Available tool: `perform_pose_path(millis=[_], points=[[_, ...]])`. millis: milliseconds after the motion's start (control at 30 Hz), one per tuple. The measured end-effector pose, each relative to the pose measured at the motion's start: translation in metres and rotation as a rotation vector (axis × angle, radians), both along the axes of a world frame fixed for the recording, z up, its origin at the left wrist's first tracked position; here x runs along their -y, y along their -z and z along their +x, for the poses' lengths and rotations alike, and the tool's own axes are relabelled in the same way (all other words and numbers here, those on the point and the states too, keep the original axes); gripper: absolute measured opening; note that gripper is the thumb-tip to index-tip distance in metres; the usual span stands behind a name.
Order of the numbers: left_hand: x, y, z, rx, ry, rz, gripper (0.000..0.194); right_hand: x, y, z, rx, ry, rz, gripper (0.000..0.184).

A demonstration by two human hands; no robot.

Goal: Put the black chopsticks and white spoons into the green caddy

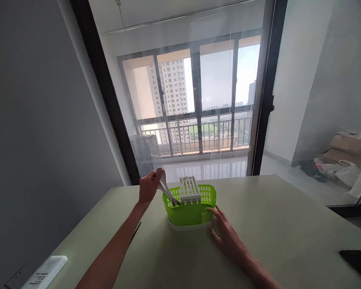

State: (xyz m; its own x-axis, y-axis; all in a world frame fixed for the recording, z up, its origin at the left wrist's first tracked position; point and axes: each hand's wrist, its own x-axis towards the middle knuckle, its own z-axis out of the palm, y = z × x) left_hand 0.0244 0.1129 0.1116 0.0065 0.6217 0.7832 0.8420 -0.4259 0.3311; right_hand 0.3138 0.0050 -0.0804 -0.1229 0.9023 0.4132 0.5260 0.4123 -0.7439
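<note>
A green plastic basket (185,216) with a white base stands upright on the table, and a white slatted rack (189,189) sits across its top. My left hand (149,186) is closed around the upper end of white spoons (166,188), at the basket's left side. Their patterned handle ends point down inside the basket; exactly how many there are I cannot tell. My right hand (224,230) is open beside the basket's right front, fingers apart, fingertips at its rim. Partly hidden by my left forearm, a thin dark stick (135,233) lies on the table.
The pale green tabletop (267,216) runs up to a glass door in a dark frame. A white power strip (46,273) lies at the lower left, and a flat black object (357,263) at the right edge. Cardboard and bags (343,164) are on the floor at right.
</note>
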Motion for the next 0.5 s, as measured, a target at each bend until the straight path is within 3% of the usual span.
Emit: perform_pose_path(millis=[267, 500], points=[[-0.018, -0.029, -0.001, 0.162, -0.119, -0.017, 0.042, -0.001, 0.001, 0.001, 0.021, -0.013, 0.032, 0.063], [-0.024, -0.028, -0.040, 0.449, -0.376, -0.058, 0.048, -0.001, 0.001, 0.001, 0.031, 0.003, 0.032, 0.063]])
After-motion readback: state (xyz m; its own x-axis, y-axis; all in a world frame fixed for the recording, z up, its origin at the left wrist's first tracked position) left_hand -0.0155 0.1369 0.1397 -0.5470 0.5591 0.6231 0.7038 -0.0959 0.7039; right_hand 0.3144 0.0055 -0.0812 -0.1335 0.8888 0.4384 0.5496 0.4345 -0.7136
